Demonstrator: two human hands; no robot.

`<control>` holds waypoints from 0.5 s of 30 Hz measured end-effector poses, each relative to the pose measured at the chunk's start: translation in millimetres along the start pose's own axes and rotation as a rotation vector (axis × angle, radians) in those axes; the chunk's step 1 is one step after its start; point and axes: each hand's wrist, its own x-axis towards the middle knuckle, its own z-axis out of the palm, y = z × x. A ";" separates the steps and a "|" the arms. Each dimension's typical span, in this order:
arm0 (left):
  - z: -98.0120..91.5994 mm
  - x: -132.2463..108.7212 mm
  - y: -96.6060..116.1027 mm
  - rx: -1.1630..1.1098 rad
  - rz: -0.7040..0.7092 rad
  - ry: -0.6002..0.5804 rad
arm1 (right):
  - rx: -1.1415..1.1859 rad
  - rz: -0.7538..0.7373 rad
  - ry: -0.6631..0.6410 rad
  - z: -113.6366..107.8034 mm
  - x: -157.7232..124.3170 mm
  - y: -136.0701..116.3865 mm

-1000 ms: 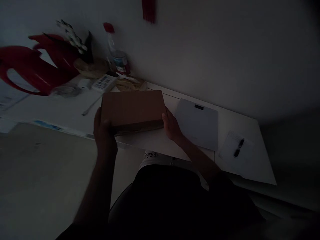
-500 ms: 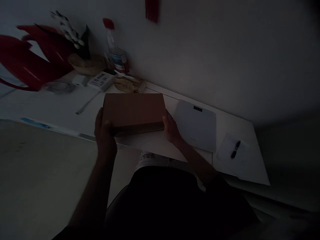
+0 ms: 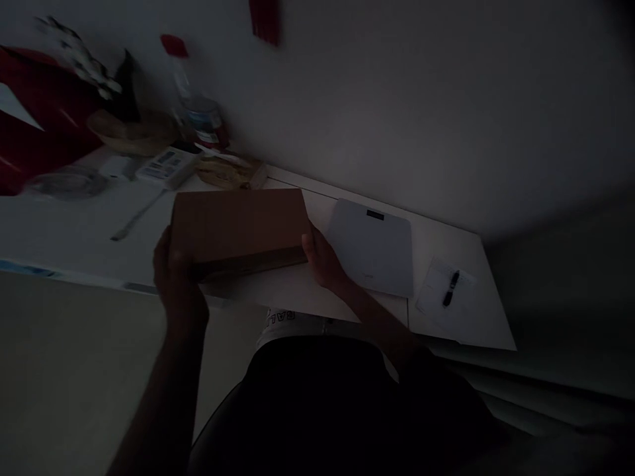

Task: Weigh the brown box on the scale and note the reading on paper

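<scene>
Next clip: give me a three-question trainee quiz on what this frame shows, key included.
1. True or false: both hands grip the cardboard box.
2. What lies just right of the box on the white table? A) a flat grey scale B) a red bottle cap C) a spoon
3. What dark item rests on the paper at the far right?

Key: 1. True: left hand and right hand hold its ends. 2. A, the scale. 3. A pen, apparently.
</scene>
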 end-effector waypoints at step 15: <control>19.7 -15.9 82.2 0.470 0.852 -0.108 | -0.130 0.083 0.026 -42.4 -20.0 -11.5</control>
